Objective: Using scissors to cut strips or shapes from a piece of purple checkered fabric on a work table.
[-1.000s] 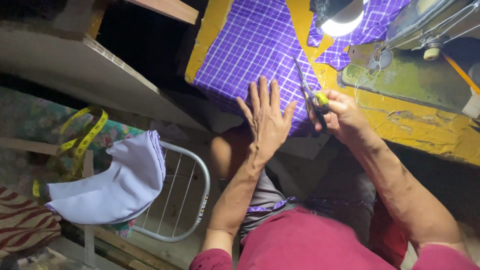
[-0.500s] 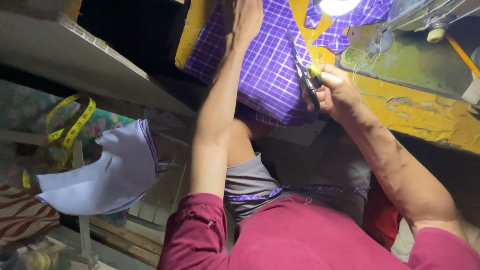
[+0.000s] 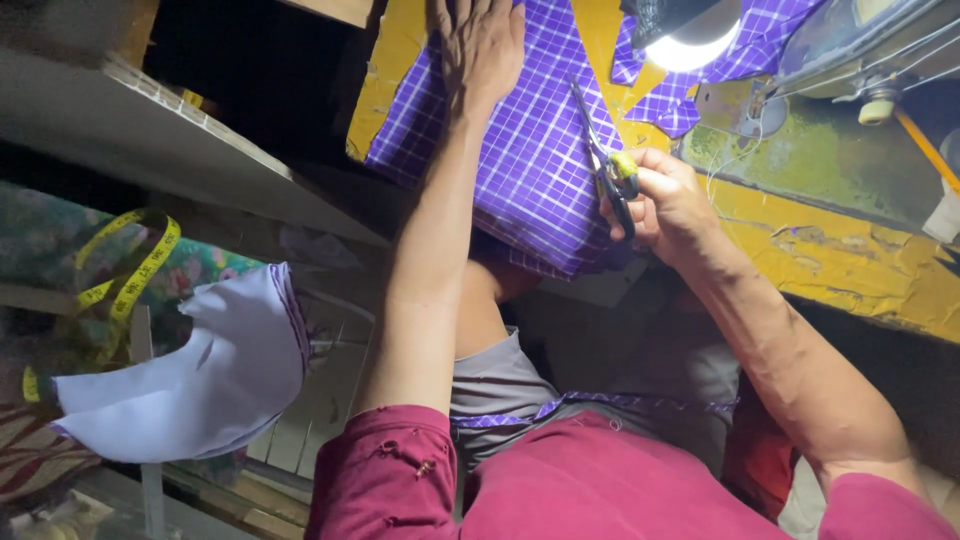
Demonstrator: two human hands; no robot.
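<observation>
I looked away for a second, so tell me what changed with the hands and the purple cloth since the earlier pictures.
The left hand slid forward along the purple checked cloth, from its near edge to its far part, the arm stretching out, palm flat on it. The right hand kept its grip on the scissors at the cloth's right side. The white fabric piece and yellow tape measure stayed put.

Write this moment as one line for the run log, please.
left hand: flat on purple checked fabric | right hand: holding scissors, blades on fabric | surface: yellow table | lamp lit
</observation>
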